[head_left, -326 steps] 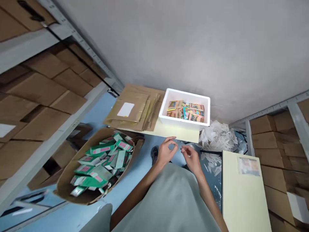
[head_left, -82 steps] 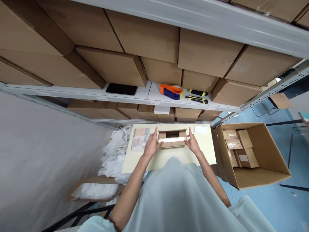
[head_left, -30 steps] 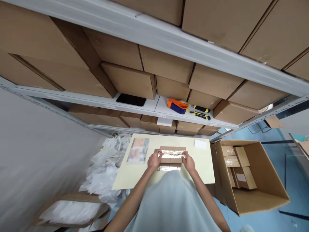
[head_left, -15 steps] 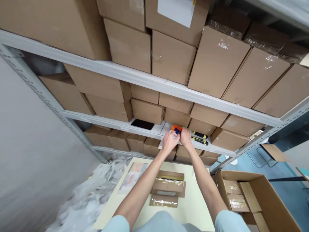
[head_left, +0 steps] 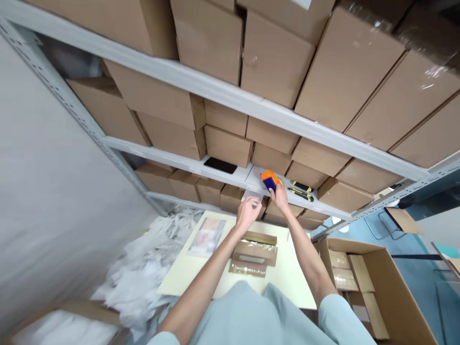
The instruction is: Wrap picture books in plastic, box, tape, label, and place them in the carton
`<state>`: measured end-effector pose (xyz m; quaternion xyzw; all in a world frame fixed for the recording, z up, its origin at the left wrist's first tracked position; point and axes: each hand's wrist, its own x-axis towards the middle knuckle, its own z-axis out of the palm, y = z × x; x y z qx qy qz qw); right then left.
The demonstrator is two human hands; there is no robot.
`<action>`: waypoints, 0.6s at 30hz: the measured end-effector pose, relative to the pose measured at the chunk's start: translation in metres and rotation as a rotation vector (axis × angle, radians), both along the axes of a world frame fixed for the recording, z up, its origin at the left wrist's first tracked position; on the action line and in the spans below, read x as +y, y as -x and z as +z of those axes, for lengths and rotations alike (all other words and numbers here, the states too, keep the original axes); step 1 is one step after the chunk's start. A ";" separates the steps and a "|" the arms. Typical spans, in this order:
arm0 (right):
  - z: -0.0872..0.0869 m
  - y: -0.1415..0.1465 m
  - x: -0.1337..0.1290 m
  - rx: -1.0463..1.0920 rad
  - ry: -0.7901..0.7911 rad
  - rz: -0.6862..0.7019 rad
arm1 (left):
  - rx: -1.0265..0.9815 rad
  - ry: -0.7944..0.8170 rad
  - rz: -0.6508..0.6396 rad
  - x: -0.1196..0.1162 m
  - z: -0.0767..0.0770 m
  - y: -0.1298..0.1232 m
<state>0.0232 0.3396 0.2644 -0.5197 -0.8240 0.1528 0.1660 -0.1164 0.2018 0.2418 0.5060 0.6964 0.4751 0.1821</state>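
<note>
Orange-and-blue tape dispenser in the right hand, left hand just beside it

So the right hand [head_left: 280,196] has its grip closed around the lower end of the tape dispenser [head_left: 270,180], thumb and fingers wrapped on it. The dispenser is tilted, over the front part of the middle shelf [head_left: 254,176]; can't tell if it's touching the surface.

The left hand [head_left: 247,211] is near it, a bit lower and to the left, fingers curled and thumb close to the index finger. Honestly can't tell if that grip is pinching anything, it's too small to see.

On the same shelf there's a black phone-like slab [head_left: 220,165] to the left, and black-and-yellow cutters [head_left: 301,194] just to the right of the dispenser. Brown boxes [head_left: 228,145] are packed in behind.

Below the arms is a pale yellow table [head_left: 291,282]. Taped cardboard [head_left: 254,251] lies around its middle, shiny strips on it; can't tell if it's one box or more. A printed sheet [head_left: 207,237] sits left of that.

Right of the table: a big open carton [head_left: 393,297] with smaller taped boxes [head_left: 344,279] inside. Left side: a heap of white scraps [head_left: 132,278].
</note>
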 end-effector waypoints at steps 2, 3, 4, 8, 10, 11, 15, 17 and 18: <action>-0.022 -0.018 -0.039 0.257 0.083 0.059 | -0.094 -0.035 -0.033 -0.035 -0.016 -0.006; -0.033 -0.027 -0.063 0.419 0.147 0.084 | -0.148 -0.067 -0.048 -0.053 -0.022 -0.010; -0.042 -0.034 -0.089 0.578 0.218 0.099 | -0.201 -0.101 -0.059 -0.071 -0.028 -0.015; -0.061 -0.045 -0.183 0.906 0.455 0.049 | -0.336 -0.131 -0.082 -0.128 -0.040 -0.036; -0.061 -0.042 -0.215 0.977 0.520 -0.006 | -0.355 -0.115 -0.071 -0.145 -0.042 -0.043; -0.060 -0.040 -0.227 0.998 0.538 -0.029 | -0.350 -0.111 -0.060 -0.152 -0.042 -0.045; -0.053 -0.038 -0.250 0.995 0.584 -0.056 | -0.305 -0.110 -0.079 -0.171 -0.039 -0.043; -0.051 -0.038 -0.253 0.975 0.633 -0.026 | -0.297 -0.125 -0.129 -0.177 -0.036 -0.038; -0.051 -0.038 -0.255 0.966 0.652 -0.012 | -0.292 -0.138 -0.154 -0.180 -0.034 -0.034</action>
